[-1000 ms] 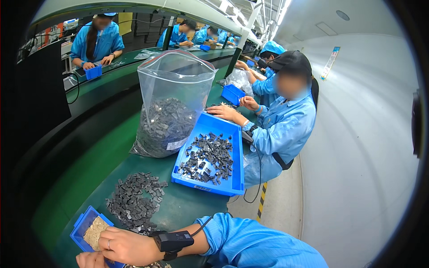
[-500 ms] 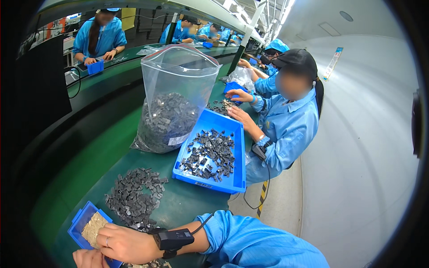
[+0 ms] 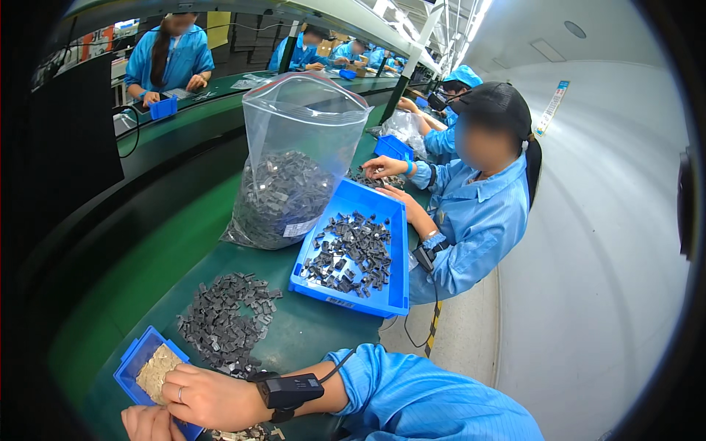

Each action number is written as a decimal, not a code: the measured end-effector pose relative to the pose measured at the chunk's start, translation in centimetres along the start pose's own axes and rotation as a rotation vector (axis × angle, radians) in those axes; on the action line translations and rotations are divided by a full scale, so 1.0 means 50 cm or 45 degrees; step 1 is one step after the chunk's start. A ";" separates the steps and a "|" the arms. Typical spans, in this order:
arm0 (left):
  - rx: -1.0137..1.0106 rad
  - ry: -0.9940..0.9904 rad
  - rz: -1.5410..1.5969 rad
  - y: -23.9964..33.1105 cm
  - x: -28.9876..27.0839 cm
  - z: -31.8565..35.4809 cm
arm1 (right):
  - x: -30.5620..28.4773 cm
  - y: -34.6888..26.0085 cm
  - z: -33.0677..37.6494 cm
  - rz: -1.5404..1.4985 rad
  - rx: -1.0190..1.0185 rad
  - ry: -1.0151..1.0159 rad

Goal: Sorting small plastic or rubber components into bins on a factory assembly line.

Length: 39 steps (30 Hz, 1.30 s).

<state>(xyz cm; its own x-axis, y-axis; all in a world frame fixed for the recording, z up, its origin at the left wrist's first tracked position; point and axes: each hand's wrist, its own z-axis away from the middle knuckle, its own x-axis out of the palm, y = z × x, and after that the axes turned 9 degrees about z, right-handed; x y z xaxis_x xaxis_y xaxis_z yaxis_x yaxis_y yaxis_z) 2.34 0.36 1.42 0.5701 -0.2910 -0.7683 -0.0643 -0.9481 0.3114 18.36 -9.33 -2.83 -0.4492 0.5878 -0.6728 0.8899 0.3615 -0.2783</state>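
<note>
At the lower left, my right hand (image 3: 213, 399) rests over the near edge of a small blue bin (image 3: 130, 363), its fingers curled inward. The bin holds thin beige pieces (image 3: 157, 372). My left hand (image 3: 149, 424) meets it fingertip to fingertip, also closed. Whatever the fingertips pinch is hidden. Just beyond my right hand lies a loose pile of small dark grey parts (image 3: 226, 321) on the green table. A few mixed dark and beige pieces (image 3: 252, 434) lie beneath my right wrist, which wears a strapped black device (image 3: 292, 391).
A blue tray (image 3: 351, 299) of dark parts stands past the pile. Beside it leans a large clear zip bag (image 3: 283, 195) filled with similar parts. A co-worker (image 3: 482, 191) in blue handles parts at the right. More people sit across the green bench (image 3: 180, 290).
My hands stay together at the bin with little visible movement. The whole view has shifted slightly. The nearby co-worker's hands have moved a little over their parts.
</note>
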 end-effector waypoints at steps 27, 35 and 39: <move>-0.320 0.124 0.129 -0.023 0.011 0.007 | -0.033 0.021 -0.012 -0.029 0.144 0.115; -1.171 0.142 1.220 -0.005 -0.034 0.027 | -0.045 0.008 -0.025 0.036 -0.043 0.235; -1.221 -0.050 1.487 -0.015 -0.041 0.033 | -0.054 0.006 -0.018 0.075 -0.110 0.237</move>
<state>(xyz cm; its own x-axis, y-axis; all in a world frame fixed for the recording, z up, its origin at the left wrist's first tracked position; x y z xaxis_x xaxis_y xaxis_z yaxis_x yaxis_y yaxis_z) -0.13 1.46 1.86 0.5551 -0.8178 0.1521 0.0994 0.2467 0.9640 19.76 -10.18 -0.48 -0.4104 0.7304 -0.5460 0.9086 0.3783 -0.1769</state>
